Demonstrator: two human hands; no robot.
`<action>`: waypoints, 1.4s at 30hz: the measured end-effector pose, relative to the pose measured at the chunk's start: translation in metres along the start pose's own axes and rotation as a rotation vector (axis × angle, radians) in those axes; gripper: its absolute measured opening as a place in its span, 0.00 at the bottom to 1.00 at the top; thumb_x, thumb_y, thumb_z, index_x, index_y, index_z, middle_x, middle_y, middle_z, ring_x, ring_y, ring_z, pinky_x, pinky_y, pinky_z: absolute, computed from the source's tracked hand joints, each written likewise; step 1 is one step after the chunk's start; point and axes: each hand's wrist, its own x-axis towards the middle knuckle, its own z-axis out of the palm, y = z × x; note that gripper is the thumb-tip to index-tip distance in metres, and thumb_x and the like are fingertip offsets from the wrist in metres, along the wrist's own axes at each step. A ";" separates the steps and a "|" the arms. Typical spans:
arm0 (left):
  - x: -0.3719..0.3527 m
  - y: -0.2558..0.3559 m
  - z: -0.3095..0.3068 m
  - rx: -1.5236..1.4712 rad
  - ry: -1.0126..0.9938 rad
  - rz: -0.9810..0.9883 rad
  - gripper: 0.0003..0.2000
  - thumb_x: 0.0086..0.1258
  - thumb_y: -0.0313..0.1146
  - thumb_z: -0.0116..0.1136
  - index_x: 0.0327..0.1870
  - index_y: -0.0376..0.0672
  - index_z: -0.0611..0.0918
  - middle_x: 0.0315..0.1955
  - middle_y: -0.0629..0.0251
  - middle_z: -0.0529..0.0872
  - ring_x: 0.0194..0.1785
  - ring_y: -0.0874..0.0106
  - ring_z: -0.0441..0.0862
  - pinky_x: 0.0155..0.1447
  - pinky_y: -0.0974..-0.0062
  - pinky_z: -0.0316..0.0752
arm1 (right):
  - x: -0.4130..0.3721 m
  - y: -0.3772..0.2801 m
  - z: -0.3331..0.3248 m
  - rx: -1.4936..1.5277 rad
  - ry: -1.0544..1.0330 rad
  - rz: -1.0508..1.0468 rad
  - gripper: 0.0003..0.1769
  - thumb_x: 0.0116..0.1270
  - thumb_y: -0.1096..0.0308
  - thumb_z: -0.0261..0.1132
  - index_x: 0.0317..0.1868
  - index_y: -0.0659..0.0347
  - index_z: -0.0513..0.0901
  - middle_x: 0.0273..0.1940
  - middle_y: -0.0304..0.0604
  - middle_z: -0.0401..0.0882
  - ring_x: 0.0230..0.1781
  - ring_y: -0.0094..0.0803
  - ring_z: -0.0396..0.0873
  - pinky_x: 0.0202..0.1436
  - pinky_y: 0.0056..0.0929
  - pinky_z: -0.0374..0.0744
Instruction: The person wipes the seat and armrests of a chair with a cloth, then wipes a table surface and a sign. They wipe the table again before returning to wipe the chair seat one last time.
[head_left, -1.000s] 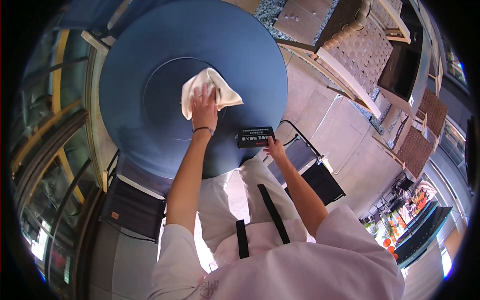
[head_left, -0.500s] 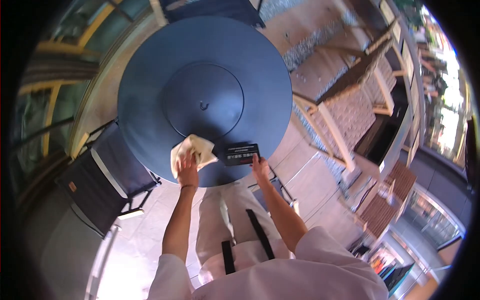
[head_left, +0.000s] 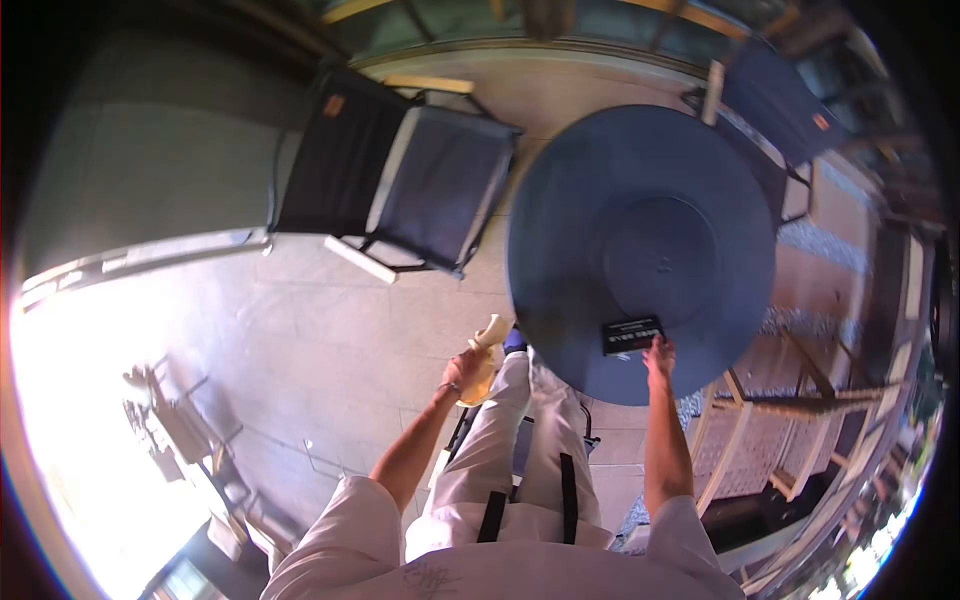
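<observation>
My left hand (head_left: 466, 372) is closed around a bunched cream cloth (head_left: 489, 334), held out to the left of the round table, over the floor. Part of the cloth hangs below the fist. With its fingers at the right end of a black sign (head_left: 632, 335) bearing white lettering, my right hand (head_left: 658, 358) grips it over the near part of the dark round table (head_left: 560, 200). A raised circular disc (head_left: 665, 250) with a small mark sits in the middle of the tabletop.
A black folding chair (head_left: 430, 190) stands left of the table, and another dark chair (head_left: 775, 100) at its far right. A wooden woven-seat chair (head_left: 770, 430) is at the lower right. Stacked furniture (head_left: 190, 430) shows at the far left by bright light.
My view has turned left, so the table now appears further right. The left hand has lifted the cloth off the tabletop and out beside it. The right hand still has the sign.
</observation>
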 end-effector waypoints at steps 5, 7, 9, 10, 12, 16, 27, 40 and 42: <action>-0.061 0.049 -0.070 -0.507 0.047 -0.383 0.26 0.72 0.58 0.48 0.50 0.41 0.83 0.41 0.47 0.87 0.50 0.51 0.86 0.49 0.58 0.79 | -0.080 -0.061 0.049 -0.748 0.552 -0.241 0.32 0.66 0.55 0.68 0.66 0.50 0.64 0.60 0.52 0.70 0.58 0.48 0.74 0.56 0.44 0.79; -0.069 0.058 -0.074 -0.566 0.093 -0.428 0.26 0.71 0.57 0.50 0.51 0.42 0.83 0.41 0.48 0.88 0.51 0.52 0.86 0.51 0.59 0.79 | -0.129 -0.090 0.084 -0.897 0.633 -0.572 0.34 0.64 0.56 0.70 0.66 0.53 0.65 0.61 0.54 0.68 0.61 0.50 0.70 0.57 0.43 0.78; -0.063 0.071 -0.075 -0.585 0.152 -0.465 0.25 0.71 0.56 0.52 0.53 0.44 0.83 0.41 0.49 0.88 0.51 0.53 0.86 0.52 0.59 0.79 | -0.160 -0.103 0.112 -0.869 0.374 -0.968 0.36 0.66 0.51 0.68 0.66 0.64 0.66 0.60 0.54 0.68 0.60 0.47 0.69 0.61 0.46 0.74; -0.059 0.084 -0.085 -0.628 0.155 -0.491 0.21 0.71 0.50 0.58 0.55 0.45 0.83 0.42 0.55 0.90 0.49 0.61 0.88 0.52 0.64 0.79 | -0.198 -0.127 0.138 -0.658 0.091 -0.729 0.37 0.67 0.50 0.67 0.67 0.66 0.66 0.62 0.54 0.67 0.61 0.46 0.69 0.63 0.46 0.72; -0.049 0.099 -0.063 -1.211 0.323 -0.322 0.19 0.70 0.34 0.64 0.61 0.42 0.79 0.47 0.63 0.88 0.48 0.76 0.83 0.54 0.72 0.78 | -0.250 -0.136 0.183 -0.461 -0.382 -0.464 0.40 0.69 0.49 0.66 0.70 0.68 0.64 0.66 0.54 0.65 0.62 0.43 0.70 0.65 0.43 0.71; -0.040 0.138 -0.046 -1.050 0.207 -0.201 0.21 0.68 0.28 0.65 0.58 0.41 0.70 0.49 0.60 0.85 0.53 0.70 0.82 0.55 0.70 0.79 | -0.306 -0.151 0.241 -0.444 -0.838 -0.336 0.41 0.67 0.48 0.67 0.70 0.67 0.64 0.65 0.57 0.72 0.64 0.47 0.74 0.64 0.38 0.73; -0.019 0.066 -0.081 -0.733 0.330 -0.115 0.21 0.67 0.35 0.64 0.61 0.40 0.78 0.55 0.54 0.83 0.57 0.57 0.82 0.63 0.64 0.77 | -0.204 -0.143 0.272 -0.761 -0.687 -0.417 0.39 0.69 0.46 0.64 0.71 0.64 0.68 0.66 0.52 0.73 0.68 0.43 0.71 0.70 0.38 0.68; 0.015 -0.067 -0.131 -1.544 0.250 -0.639 0.25 0.69 0.53 0.61 0.54 0.37 0.83 0.45 0.53 0.89 0.51 0.61 0.87 0.57 0.66 0.79 | -0.215 -0.170 0.482 -0.681 -0.750 0.075 0.31 0.76 0.46 0.57 0.65 0.65 0.75 0.61 0.46 0.78 0.58 0.33 0.78 0.60 0.32 0.78; 0.031 -0.072 -0.145 -1.677 0.322 -0.654 0.32 0.68 0.55 0.64 0.62 0.34 0.76 0.56 0.50 0.84 0.61 0.62 0.81 0.65 0.68 0.74 | -0.249 -0.176 0.525 -0.634 -0.874 0.278 0.27 0.76 0.47 0.58 0.62 0.61 0.77 0.56 0.43 0.80 0.50 0.29 0.82 0.54 0.35 0.82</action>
